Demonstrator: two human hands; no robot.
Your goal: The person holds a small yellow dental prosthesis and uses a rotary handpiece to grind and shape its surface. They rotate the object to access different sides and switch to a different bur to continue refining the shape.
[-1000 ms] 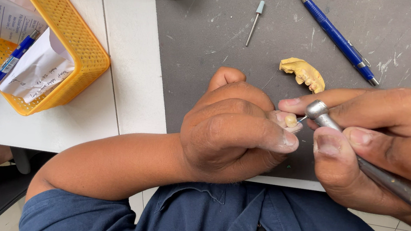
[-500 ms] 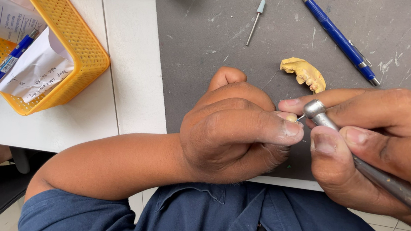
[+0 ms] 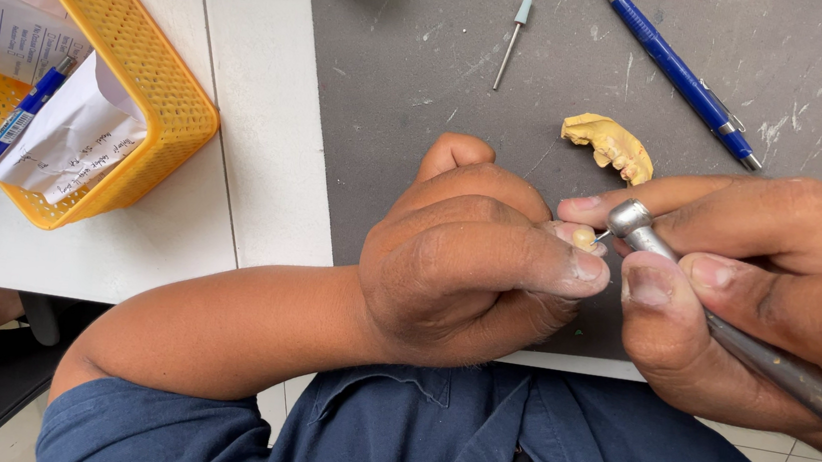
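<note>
My left hand [image 3: 474, 252] is curled over the near edge of a dark grey mat [image 3: 415, 81], pinching a small cream tooth piece [image 3: 583, 238] between thumb and fingertips. My right hand [image 3: 758, 280] grips a metal dental handpiece [image 3: 724, 321] like a pen, its head and fine bur touching the tooth piece. A yellow dental cast [image 3: 610, 145] lies on the mat just beyond my hands.
A loose bur with a pale green tip [image 3: 510, 42] and a blue pen [image 3: 682, 74] lie farther back on the mat. On the white table at left stands a yellow mesh basket [image 3: 134, 84] holding papers and another blue pen [image 3: 3, 137].
</note>
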